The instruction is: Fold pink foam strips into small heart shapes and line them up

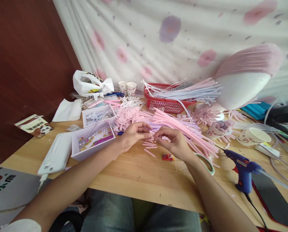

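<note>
Over the middle of the table, my left hand [134, 136] and my right hand [175, 141] meet with fingertips nearly touching. Both are closed in a pinch on a small pink pipe cleaner piece [152, 132], mostly covered by the fingers. Just below them, several short cut pink pipe cleaner pieces [149, 152] lie on the wood. Behind my hands spreads a bundle of long pink pipe cleaners [169, 120] with lilac ones among them. A heap of bent pink pipe cleaner pieces [127, 118] sits beyond my left hand.
A white box of beads [86, 154] stands left, near a white power bank [55, 153]. At the back is a red basket [158, 103] of pipe cleaners. To the right are a tape roll [210, 168], a blue glue gun [244, 170], a phone [274, 199] and a paper cup [247, 139].
</note>
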The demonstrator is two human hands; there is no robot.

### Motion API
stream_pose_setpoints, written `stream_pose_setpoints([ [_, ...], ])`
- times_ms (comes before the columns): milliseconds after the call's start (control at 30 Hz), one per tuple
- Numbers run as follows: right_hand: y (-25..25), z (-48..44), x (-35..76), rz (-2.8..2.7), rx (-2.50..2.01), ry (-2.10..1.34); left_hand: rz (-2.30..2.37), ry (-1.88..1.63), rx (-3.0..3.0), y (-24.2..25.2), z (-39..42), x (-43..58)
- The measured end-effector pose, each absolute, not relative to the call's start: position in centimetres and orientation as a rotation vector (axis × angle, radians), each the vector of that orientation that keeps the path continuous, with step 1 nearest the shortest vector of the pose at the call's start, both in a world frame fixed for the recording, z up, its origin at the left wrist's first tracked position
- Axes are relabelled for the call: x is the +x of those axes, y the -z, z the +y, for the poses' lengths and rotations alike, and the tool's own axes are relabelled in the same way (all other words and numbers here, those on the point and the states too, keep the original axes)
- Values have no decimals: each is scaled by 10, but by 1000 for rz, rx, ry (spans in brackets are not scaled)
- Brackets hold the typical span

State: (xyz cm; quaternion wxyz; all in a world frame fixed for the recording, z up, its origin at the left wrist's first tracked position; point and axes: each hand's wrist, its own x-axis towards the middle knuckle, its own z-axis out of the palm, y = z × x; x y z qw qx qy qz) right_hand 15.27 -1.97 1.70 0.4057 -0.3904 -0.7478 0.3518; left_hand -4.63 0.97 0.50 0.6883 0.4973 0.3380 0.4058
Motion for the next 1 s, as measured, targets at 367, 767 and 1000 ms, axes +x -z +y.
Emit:
stream_pose_setpoints([
  [367,-21,-18,154,-1887,-959,-872,746,-917,1038,-8,6,-45],
  [767,-19,-13,160,-1924,-1032,-742,819,-913,1100,-1,12,-48],
  [1000,-21,-15,161,-2000,-1114,-813,988,-921,1477,-2,13,-50],
])
